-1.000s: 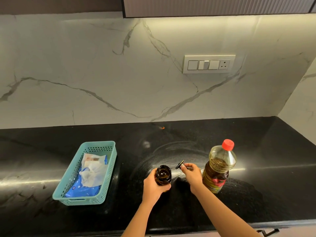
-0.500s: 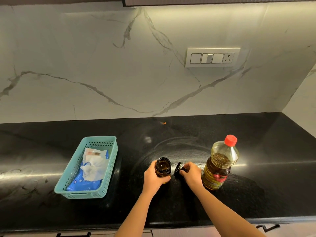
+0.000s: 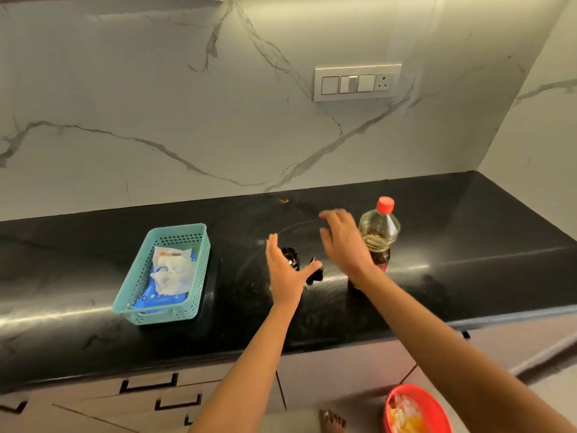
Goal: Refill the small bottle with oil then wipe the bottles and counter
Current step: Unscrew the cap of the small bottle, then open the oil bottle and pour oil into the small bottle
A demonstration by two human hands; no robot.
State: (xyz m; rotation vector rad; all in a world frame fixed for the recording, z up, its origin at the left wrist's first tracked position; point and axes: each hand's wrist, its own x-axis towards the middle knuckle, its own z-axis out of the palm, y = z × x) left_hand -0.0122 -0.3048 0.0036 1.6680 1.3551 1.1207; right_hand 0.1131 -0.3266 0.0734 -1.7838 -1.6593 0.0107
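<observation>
The small dark bottle stands uncapped on the black counter, partly hidden behind my left hand. That hand hovers over it with straight spread fingers and holds nothing. The small black cap lies on the counter just right of the bottle. My right hand is lifted, blurred, fingers spread, holding nothing, just left of the big oil bottle. The big bottle is clear plastic with a red cap, upright, partly filled with oil.
A teal plastic basket with a blue wipes pack and white tissue sits left on the counter. A switch panel is on the marble wall. A red bin stands on the floor by a bare foot. Drawers lie below.
My right hand set the cap down beside the small bottle and rose toward the big bottle. My left hand let go of the small bottle and opened. The camera pulled back.
</observation>
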